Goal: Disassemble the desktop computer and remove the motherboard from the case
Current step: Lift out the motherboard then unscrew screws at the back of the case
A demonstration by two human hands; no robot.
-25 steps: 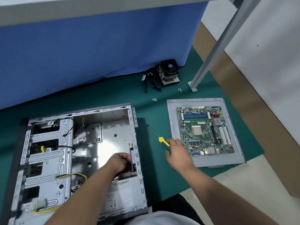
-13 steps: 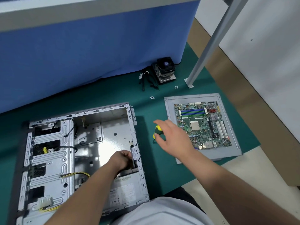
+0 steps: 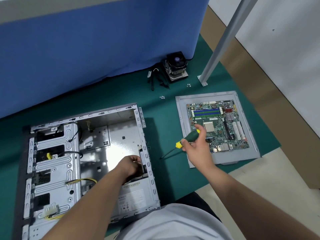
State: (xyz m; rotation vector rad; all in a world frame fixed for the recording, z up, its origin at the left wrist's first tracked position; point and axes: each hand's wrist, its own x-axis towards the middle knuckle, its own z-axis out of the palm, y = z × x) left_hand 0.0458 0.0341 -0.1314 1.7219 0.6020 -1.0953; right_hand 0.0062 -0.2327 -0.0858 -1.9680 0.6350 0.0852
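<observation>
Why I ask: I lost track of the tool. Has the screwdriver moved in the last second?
Yes. The screwdriver lay on the green mat beside the case; the right hand now holds it lifted, nearer the motherboard.

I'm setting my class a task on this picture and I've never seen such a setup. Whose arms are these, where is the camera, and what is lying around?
The camera sits on a person's head, looking down at their own arms. On a green mat lies an opened computer case. The motherboard is already out, resting on a grey panel. Further back are a cooler fan and small screws. The right hand grips a screwdriver. The left hand reaches inside the case; what it holds is unclear.
</observation>
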